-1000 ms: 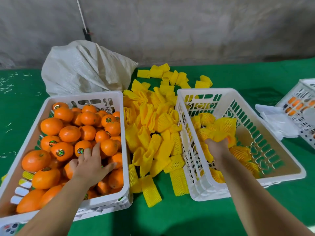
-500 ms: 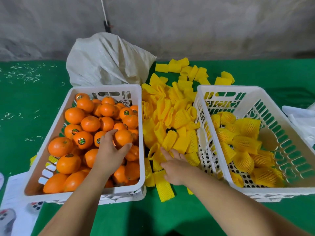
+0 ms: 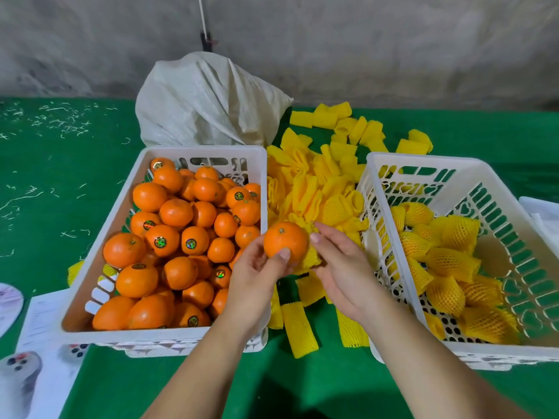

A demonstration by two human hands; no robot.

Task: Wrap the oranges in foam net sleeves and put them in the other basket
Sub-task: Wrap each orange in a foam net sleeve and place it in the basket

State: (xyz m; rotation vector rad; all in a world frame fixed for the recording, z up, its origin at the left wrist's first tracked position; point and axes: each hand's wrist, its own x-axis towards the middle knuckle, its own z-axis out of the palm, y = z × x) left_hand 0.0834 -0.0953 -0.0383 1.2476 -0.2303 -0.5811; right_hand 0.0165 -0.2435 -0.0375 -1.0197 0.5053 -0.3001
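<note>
My left hand grips a bare orange above the gap between the two baskets. My right hand holds a yellow foam net sleeve against the orange's right side, with the sleeve partly hidden behind the fruit. The left white basket is full of bare oranges, several with stickers. The right white basket holds several oranges wrapped in sleeves. A heap of loose sleeves lies on the green cloth between the baskets.
A grey woven sack stands behind the left basket against the wall. White paper sheets lie at the lower left. Something white shows at the right edge. Pale scraps litter the green cloth at the left.
My left hand has lifted an orange out of the left basket to the middle. My right hand has picked a sleeve from the heap and brought it to the orange.
</note>
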